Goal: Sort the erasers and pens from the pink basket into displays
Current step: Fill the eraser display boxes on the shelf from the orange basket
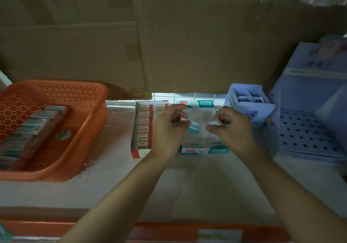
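The left hand (169, 130) covers the right side of the red box (142, 128), just left of the teal box (204, 150). The print on the red box is too small to read. Over the teal box, fingers hide part of the eraser (194, 127) the left hand holds, and the right hand (231, 129) hides most of a small thing (216, 122) it pinches. Far left, the basket (56, 175) is cut off by the edge, its packs (37, 122) blurry. Right of the teal box, the blue display (304, 84) is cut off too.
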